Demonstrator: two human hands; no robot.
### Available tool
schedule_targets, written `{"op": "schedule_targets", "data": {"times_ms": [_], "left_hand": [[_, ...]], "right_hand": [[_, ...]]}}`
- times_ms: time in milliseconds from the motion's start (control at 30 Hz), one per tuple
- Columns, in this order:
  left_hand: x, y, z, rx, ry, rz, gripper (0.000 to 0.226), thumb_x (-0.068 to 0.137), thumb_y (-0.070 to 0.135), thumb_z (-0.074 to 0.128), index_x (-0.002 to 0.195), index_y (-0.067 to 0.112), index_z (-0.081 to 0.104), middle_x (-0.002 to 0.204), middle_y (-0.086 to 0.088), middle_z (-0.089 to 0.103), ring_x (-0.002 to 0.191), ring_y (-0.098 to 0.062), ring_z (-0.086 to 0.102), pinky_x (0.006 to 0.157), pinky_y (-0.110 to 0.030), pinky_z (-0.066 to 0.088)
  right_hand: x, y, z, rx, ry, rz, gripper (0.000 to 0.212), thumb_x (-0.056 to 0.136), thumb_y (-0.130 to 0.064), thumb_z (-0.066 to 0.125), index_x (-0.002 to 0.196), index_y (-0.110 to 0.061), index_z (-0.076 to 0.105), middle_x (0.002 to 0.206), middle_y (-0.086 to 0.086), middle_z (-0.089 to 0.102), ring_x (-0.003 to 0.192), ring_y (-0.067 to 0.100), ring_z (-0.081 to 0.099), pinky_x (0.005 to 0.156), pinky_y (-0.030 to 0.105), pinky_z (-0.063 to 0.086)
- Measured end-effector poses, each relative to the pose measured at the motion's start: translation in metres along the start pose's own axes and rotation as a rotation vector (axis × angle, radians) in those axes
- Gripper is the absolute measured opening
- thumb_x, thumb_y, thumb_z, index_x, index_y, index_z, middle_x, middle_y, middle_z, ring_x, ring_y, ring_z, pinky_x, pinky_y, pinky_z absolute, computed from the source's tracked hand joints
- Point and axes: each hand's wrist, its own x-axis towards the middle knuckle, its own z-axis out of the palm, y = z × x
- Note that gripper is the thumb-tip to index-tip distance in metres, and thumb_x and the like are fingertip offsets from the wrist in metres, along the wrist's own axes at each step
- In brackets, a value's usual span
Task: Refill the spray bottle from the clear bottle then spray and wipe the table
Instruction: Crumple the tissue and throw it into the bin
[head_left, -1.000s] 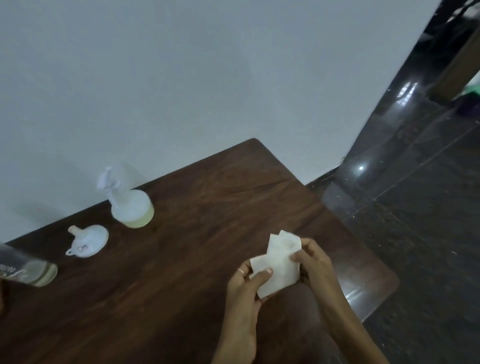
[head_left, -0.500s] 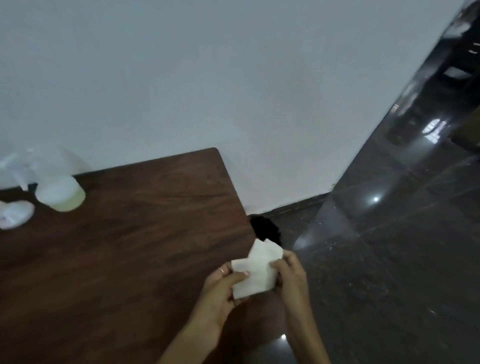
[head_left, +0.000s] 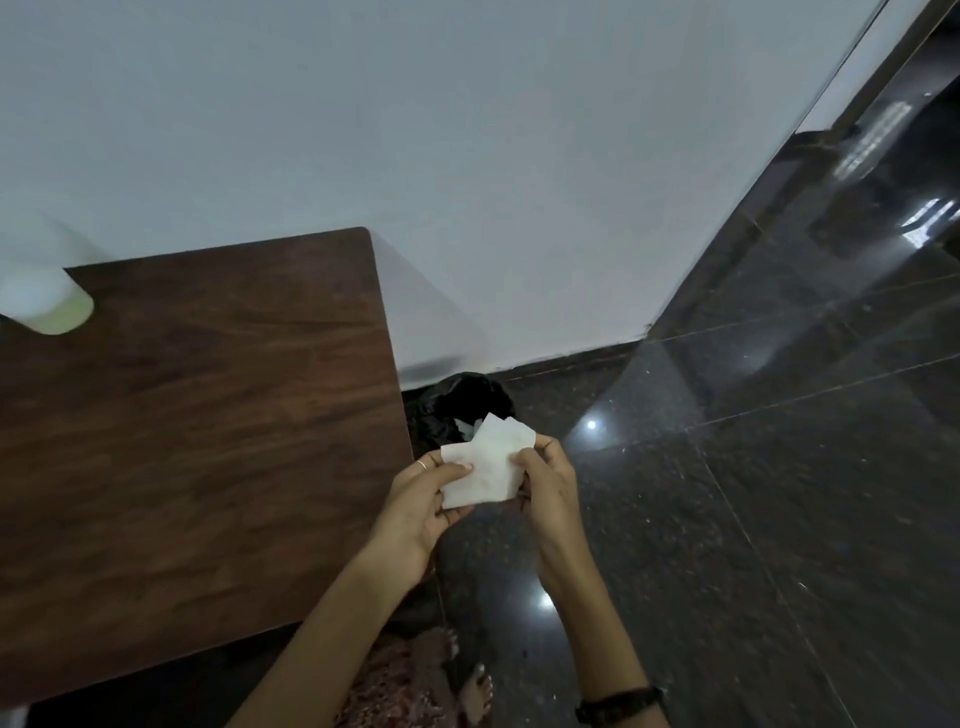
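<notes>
Just folded white tissue (head_left: 485, 467), both hands.

Hands in view: two, left hand (head_left: 423, 506) and right hand (head_left: 548, 486). Folded white tissue (head_left: 485, 462): one, pinched between both. Ring (head_left: 422, 464): one, on a left finger. Dark wristband (head_left: 621, 702): one, on the right wrist. Wooden table (head_left: 197, 441): one. Spray bottle (head_left: 44, 291): one, blurred, only its lower body visible at the left edge. Black bin bag (head_left: 460, 402) on the floor: one. Bare foot (head_left: 475, 693): one visible.
</notes>
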Motion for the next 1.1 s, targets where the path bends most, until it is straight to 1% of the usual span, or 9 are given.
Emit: {"op": "schedule_targets", "data": {"times_ms": [133, 233, 367, 500, 633, 700, 767, 967, 1100], "left_hand": [[0.018, -0.001, 0.009, -0.037, 0.02, 0.041, 0.014, 0.087, -0.002, 0.053, 0.089, 0.009, 0.061, 0.082, -0.007, 0.066, 0.063, -0.012, 0.067, 0.047, -0.017, 0.052], [0.039, -0.002, 0.012, -0.108, 0.078, 0.057, 0.014, 0.086, -0.003, 0.054, 0.098, 0.003, 0.06, 0.081, -0.011, 0.066, 0.054, -0.012, 0.068, 0.045, -0.019, 0.053], [0.073, -0.01, 0.018, -0.162, 0.188, 0.072, 0.018, 0.085, -0.002, 0.058, 0.102, 0.002, 0.058, 0.081, -0.013, 0.065, 0.054, -0.015, 0.067, 0.044, -0.021, 0.053], [0.115, -0.021, 0.028, -0.169, 0.32, 0.059, 0.02, 0.084, 0.002, 0.061, 0.103, 0.007, 0.059, 0.09, -0.016, 0.065, 0.073, -0.026, 0.064, 0.054, -0.03, 0.052], [0.162, -0.036, 0.038, -0.168, 0.449, 0.005, 0.011, 0.083, 0.002, 0.064, 0.089, 0.011, 0.061, 0.097, -0.015, 0.061, 0.085, -0.029, 0.06, 0.061, -0.034, 0.052], [0.193, -0.042, 0.043, -0.135, 0.482, -0.002, 0.008, 0.083, 0.002, 0.064, 0.087, 0.009, 0.062, 0.099, -0.015, 0.06, 0.091, -0.027, 0.057, 0.066, -0.033, 0.052], [0.225, -0.045, 0.045, -0.076, 0.531, -0.011, 0.01, 0.083, 0.005, 0.066, 0.092, 0.007, 0.063, 0.099, -0.012, 0.06, 0.095, -0.025, 0.056, 0.066, -0.03, 0.051], [0.343, -0.074, 0.039, -0.014, 0.649, -0.013, 0.009, 0.077, 0.001, 0.071, 0.08, 0.006, 0.064, 0.086, -0.013, 0.063, 0.081, -0.024, 0.056, 0.063, -0.025, 0.045], [0.432, -0.093, 0.027, 0.026, 0.694, -0.046, 0.012, 0.08, -0.004, 0.066, 0.092, -0.005, 0.065, 0.078, -0.015, 0.06, 0.056, -0.017, 0.048, 0.043, -0.017, 0.041]], "right_hand": [[0.026, -0.004, -0.008, 0.009, -0.036, 0.047, 0.018, 0.094, -0.008, 0.044, 0.11, -0.01, 0.05, 0.091, 0.005, 0.057, 0.069, 0.01, 0.051, 0.042, 0.012, 0.041], [0.05, -0.001, -0.011, -0.034, -0.058, 0.068, 0.025, 0.093, -0.012, 0.048, 0.118, -0.011, 0.046, 0.103, 0.008, 0.058, 0.077, 0.012, 0.055, 0.046, 0.013, 0.045], [0.088, 0.007, -0.016, -0.097, -0.094, 0.139, 0.013, 0.091, -0.01, 0.053, 0.104, -0.013, 0.054, 0.106, 0.014, 0.063, 0.088, 0.02, 0.06, 0.066, 0.025, 0.051], [0.134, 0.011, -0.023, -0.123, -0.155, 0.191, 0.01, 0.09, -0.004, 0.053, 0.092, -0.006, 0.064, 0.092, 0.014, 0.066, 0.078, 0.017, 0.062, 0.059, 0.02, 0.053], [0.181, 0.023, -0.035, -0.212, -0.151, 0.235, 0.013, 0.089, -0.007, 0.057, 0.088, -0.007, 0.07, 0.081, 0.01, 0.068, 0.072, 0.019, 0.06, 0.059, 0.025, 0.049], [0.214, 0.033, -0.041, -0.257, -0.118, 0.255, 0.01, 0.086, -0.008, 0.061, 0.089, -0.008, 0.07, 0.079, 0.006, 0.068, 0.07, 0.015, 0.061, 0.056, 0.022, 0.048], [0.246, 0.044, -0.043, -0.306, -0.051, 0.283, 0.009, 0.083, -0.011, 0.066, 0.091, -0.012, 0.068, 0.086, 0.005, 0.07, 0.078, 0.016, 0.065, 0.064, 0.027, 0.052], [0.357, 0.098, -0.037, -0.502, 0.004, 0.253, 0.013, 0.078, -0.018, 0.073, 0.073, -0.023, 0.062, 0.081, 0.001, 0.069, 0.082, 0.022, 0.066, 0.08, 0.043, 0.056], [0.438, 0.145, -0.029, -0.669, -0.065, 0.203, 0.002, 0.081, -0.015, 0.069, 0.08, -0.014, 0.067, 0.086, 0.007, 0.07, 0.085, 0.025, 0.066, 0.077, 0.039, 0.055]]}}
